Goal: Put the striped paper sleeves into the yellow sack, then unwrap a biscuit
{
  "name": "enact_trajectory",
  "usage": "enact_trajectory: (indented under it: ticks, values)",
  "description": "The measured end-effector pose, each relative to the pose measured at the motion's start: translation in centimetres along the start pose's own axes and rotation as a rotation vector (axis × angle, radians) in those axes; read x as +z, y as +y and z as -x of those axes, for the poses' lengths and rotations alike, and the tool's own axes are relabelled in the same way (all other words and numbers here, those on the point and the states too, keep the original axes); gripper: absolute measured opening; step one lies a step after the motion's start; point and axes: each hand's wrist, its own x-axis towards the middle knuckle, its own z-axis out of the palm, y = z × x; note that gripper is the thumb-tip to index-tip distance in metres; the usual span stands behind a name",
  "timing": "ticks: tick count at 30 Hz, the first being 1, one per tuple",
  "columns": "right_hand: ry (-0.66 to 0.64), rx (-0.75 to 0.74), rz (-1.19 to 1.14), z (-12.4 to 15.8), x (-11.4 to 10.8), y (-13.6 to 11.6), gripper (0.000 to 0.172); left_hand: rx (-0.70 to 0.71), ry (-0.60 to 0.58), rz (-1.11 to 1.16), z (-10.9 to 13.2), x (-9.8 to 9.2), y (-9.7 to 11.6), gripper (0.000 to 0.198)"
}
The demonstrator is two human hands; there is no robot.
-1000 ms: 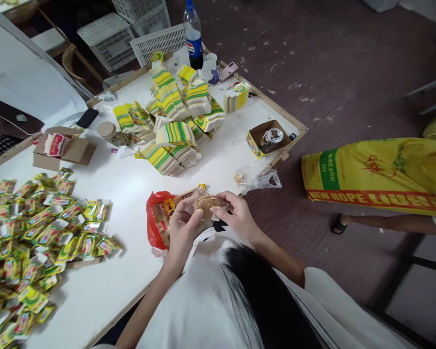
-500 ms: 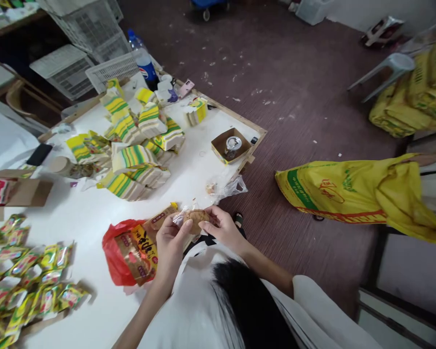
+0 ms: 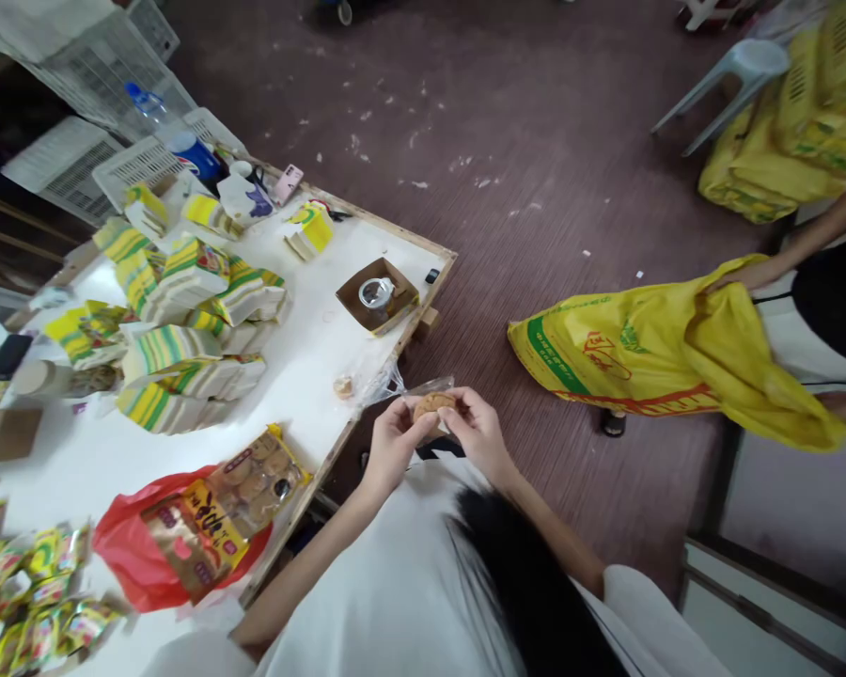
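Between my two hands, in front of my chest, is a round brown cookie point(image 3: 433, 405) with a clear plastic wrapper point(image 3: 430, 386) around part of it. My left hand point(image 3: 395, 437) pinches its left side, and my right hand point(image 3: 480, 434) pinches its right side. Left of my hands, a brown and yellow cookie package point(image 3: 215, 512) lies on a red plastic bag point(image 3: 131, 545) at the table edge. A crumpled clear bag point(image 3: 377, 384) with a small tan piece point(image 3: 342, 386) beside it rests on the table corner just beyond my hands.
The white table point(image 3: 296, 348) bears stacked yellow-green cartons point(image 3: 176, 362), an open box point(image 3: 377, 296) holding a clear cup, a Pepsi bottle point(image 3: 194, 155) and small packets point(image 3: 35, 583). To the right, another person's hand point(image 3: 751, 275) holds a large yellow sack point(image 3: 627, 348). A stool point(image 3: 758, 61) stands behind.
My hands and the cookie have moved right, away from the package and past the table edge. The view has shifted, and more of the person with the yellow sack shows.
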Motion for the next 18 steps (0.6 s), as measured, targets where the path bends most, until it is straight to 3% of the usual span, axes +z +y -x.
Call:
enact_trajectory:
  ticks: [7,18]
  values:
    - [0.128,0.024,-0.046,-1.6,-5.6,0.4,0.025,0.001,-0.039,-0.078,-3.2,6.2,-1.0,0.037]
    - [0.339,0.025,0.005,-4.9,-10.6,-0.2,0.026,-0.041,-0.215,-0.172,-9.5,11.5,-1.2,0.030]
